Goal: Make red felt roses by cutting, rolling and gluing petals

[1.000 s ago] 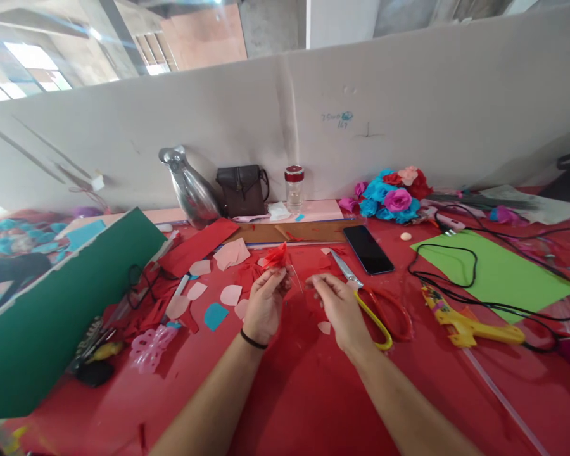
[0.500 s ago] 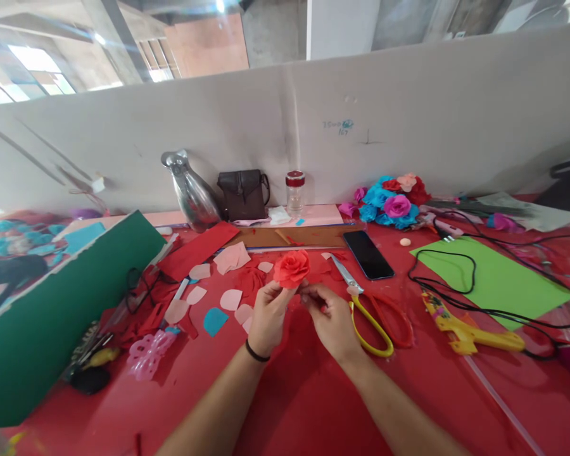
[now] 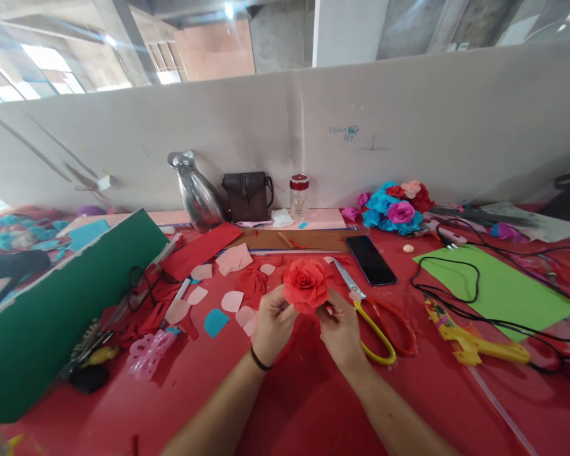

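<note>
A red paper rose (image 3: 306, 285) is held up over the table, its open face turned toward me. My left hand (image 3: 275, 320), with a dark band at the wrist, is closed on the rose's left underside. From the right, my right hand (image 3: 339, 326) pinches at the lower right of the rose, its fingertips partly hidden behind the petals. Cut petals in pink (image 3: 232, 301) and blue (image 3: 216, 322) lie to the left of my hands. Large scissors (image 3: 373, 316) with yellow and red handles rest just right of my right hand.
A yellow glue gun (image 3: 475, 342) lies right, by green paper (image 3: 498, 285) and black cables. A phone (image 3: 371, 260) lies beyond the scissors. At the back stand a metal jug (image 3: 197, 193), a brown bag (image 3: 247, 196), a glass jar (image 3: 299, 199) and a paper-flower bunch (image 3: 393, 208). A green board (image 3: 76, 310) stands left.
The rose has tipped so its face points toward me, and it sits slightly lower and to the right. My right hand has moved in closer beneath it. The view has shifted slightly.
</note>
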`<action>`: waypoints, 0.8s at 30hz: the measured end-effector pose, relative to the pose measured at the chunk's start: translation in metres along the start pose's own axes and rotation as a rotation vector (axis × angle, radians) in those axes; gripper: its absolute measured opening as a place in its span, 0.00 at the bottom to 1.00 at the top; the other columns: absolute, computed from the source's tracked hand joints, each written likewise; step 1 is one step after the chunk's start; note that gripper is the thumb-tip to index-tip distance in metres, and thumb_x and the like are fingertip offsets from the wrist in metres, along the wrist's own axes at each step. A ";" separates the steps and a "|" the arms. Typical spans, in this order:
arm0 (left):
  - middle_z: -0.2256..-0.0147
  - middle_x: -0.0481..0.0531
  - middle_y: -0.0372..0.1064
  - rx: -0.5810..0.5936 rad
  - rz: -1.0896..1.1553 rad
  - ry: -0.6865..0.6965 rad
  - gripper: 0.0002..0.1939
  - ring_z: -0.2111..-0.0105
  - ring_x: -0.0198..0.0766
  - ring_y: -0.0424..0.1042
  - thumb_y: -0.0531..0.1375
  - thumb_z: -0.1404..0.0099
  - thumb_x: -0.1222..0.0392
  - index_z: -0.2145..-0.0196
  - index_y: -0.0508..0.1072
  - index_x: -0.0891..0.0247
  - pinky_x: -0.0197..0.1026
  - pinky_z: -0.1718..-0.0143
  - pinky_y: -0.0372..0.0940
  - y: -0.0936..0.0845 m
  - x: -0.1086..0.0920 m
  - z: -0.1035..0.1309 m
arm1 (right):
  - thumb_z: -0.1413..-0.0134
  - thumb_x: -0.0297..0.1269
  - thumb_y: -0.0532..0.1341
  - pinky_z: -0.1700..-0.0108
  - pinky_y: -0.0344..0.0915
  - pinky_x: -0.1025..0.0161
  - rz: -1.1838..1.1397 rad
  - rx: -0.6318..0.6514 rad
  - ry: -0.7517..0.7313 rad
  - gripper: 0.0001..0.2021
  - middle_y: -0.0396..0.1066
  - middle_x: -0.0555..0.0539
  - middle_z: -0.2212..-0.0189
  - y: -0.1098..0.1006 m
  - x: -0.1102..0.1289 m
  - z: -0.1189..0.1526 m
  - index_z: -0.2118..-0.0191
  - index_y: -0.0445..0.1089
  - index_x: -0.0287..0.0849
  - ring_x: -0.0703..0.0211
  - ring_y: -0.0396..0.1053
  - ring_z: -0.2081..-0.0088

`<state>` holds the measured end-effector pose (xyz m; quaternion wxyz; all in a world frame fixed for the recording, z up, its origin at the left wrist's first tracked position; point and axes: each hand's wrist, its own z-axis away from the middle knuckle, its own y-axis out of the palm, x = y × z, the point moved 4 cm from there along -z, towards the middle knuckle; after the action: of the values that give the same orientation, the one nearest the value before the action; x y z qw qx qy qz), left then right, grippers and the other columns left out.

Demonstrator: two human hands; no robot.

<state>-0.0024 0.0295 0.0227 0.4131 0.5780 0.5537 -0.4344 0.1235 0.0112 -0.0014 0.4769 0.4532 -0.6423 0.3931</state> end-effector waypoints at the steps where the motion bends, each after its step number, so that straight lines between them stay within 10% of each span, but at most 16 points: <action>1: 0.80 0.48 0.61 -0.003 -0.011 0.000 0.13 0.76 0.32 0.55 0.60 0.45 0.57 0.83 0.67 0.65 0.35 0.73 0.58 0.000 0.000 0.000 | 0.51 0.39 0.58 0.64 0.60 0.62 -0.007 0.003 -0.008 0.09 0.74 0.47 0.70 0.000 0.001 0.000 0.68 0.73 0.42 0.56 0.67 0.68; 24: 0.81 0.47 0.59 -0.005 -0.068 0.072 0.12 0.78 0.33 0.55 0.59 0.45 0.60 0.84 0.66 0.63 0.36 0.74 0.55 0.000 -0.002 0.003 | 0.52 0.34 0.58 0.65 0.62 0.61 -0.010 0.012 -0.049 0.06 0.73 0.48 0.72 0.000 0.004 0.000 0.70 0.72 0.43 0.56 0.67 0.70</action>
<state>-0.0027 0.0266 0.0237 0.3795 0.5730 0.5886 -0.4257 0.1233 0.0101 0.0025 0.4603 0.4688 -0.6492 0.3832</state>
